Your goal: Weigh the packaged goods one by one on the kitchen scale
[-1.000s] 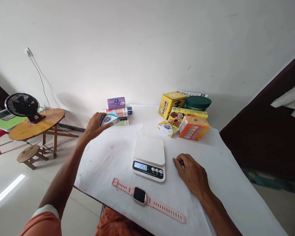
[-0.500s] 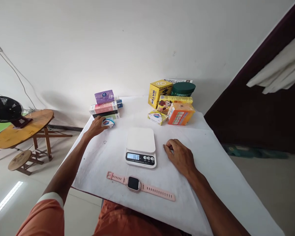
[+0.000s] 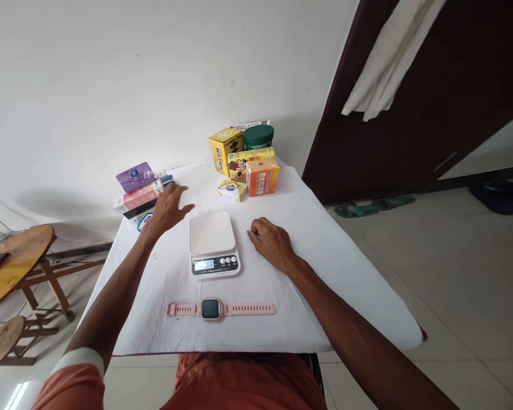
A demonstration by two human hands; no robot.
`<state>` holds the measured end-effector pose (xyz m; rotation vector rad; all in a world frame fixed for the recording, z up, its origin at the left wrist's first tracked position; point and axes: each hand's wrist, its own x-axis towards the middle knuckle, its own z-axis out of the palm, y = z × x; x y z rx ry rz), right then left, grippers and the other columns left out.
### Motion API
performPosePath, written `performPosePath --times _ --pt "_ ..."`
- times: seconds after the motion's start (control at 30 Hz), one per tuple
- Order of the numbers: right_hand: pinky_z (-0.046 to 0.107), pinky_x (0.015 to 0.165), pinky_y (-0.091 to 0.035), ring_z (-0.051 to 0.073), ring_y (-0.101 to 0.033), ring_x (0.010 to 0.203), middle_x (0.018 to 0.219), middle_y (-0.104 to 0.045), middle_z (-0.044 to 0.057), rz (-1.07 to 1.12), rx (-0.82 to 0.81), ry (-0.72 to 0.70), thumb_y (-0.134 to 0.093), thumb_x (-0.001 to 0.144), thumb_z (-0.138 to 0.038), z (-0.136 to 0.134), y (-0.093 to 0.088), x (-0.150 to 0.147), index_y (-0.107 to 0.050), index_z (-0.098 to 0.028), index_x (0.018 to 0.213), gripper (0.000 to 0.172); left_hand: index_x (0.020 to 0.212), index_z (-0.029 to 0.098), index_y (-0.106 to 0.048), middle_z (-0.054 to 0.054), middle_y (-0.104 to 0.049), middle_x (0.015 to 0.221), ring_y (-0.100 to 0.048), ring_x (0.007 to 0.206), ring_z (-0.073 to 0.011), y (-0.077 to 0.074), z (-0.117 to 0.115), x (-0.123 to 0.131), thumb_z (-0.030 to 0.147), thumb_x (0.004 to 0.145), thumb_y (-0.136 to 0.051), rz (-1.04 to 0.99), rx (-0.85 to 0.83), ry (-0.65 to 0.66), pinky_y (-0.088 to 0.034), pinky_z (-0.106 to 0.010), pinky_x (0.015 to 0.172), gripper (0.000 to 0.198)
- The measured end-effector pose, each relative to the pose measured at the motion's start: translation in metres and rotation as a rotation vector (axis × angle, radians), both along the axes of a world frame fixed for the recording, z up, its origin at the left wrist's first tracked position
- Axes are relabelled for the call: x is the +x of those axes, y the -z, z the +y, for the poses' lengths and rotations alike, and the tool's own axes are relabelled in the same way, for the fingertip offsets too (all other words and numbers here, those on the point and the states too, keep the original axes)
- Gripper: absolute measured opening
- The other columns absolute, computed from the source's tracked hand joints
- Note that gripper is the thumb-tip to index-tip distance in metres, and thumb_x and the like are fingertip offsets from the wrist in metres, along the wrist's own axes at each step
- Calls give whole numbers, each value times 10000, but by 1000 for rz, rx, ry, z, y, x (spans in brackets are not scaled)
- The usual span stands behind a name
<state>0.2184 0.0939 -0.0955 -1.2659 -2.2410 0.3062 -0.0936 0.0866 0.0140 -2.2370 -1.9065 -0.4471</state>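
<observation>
My left hand (image 3: 170, 208) is open, thumb and fingers spread, with nothing held. It hovers by the left group of boxes and partly hides a small white-and-blue box (image 3: 145, 220). Behind it are a pink-and-white box (image 3: 137, 197) and a purple pack (image 3: 135, 177) on top. My right hand (image 3: 272, 242) rests on the table, fingers curled in, right of a white kitchen scale (image 3: 212, 233). The scale's platform bears nothing; its lit display is hard to read. A pink-strapped smartwatch (image 3: 211, 308) lies flat in front of the scale.
At the back right stand a yellow box (image 3: 226, 149), a green-lidded tub (image 3: 258, 135), a long yellow box (image 3: 239, 165), an orange pack (image 3: 263, 177) and a small yellow-and-white box (image 3: 232, 190). A wooden table (image 3: 21, 256) and stool (image 3: 2, 344) are at left.
My left hand has let go of the small white-and-blue box beside the stack, and its fingers have spread. The view has turned right. My right hand stays curled beside the scale.
</observation>
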Motion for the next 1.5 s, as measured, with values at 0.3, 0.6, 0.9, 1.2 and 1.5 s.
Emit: performPosePath --times 0.3,0.6,0.9,1.2,1.5 --pt "285 690 -381 170 -645 822 994 -688 62 -81 -43 22 -541 987 -166 -3 -8 -3 -617 -198 929 101 1401 160 -519 -201 -541 1365 -527 1291 -371 -21 130 145 550 884 -724 -64 -130 101 -454 -519 1050 679" --pt "304 633 -368 193 -667 854 1050 -694 98 -117 -91 -1 -517 1013 -161 -4 -13 -2 -631 -191 1015 118 1234 204 -558 -152 -580 1262 -587 1178 -293 -8 146 120 374 965 -554 -177 -111 -24 -497 -461 1003 318" --pt "299 648 -361 180 -631 781 952 -677 74 -74 -4 -10 -488 1000 -167 -3 -1 0 -602 -200 907 151 1419 242 -486 -179 -456 1464 -447 1372 -420 22 139 133 400 649 -862 25 -545 -95 -436 -576 1062 871" --pt "292 599 -343 157 -534 633 823 -622 37 51 112 -80 -478 977 -243 2 18 8 -528 -227 798 186 1370 207 -550 -145 -539 1416 -537 1296 -325 20 123 112 318 734 -815 37 -627 -3 -473 -415 1063 697" --pt "305 624 -351 170 -527 668 838 -631 47 67 59 -66 -499 966 -268 0 10 6 -527 -226 785 188 1302 227 -607 -83 -626 1209 -606 1102 -292 -34 32 57 478 774 -800 -60 -395 13 -471 -407 975 616"
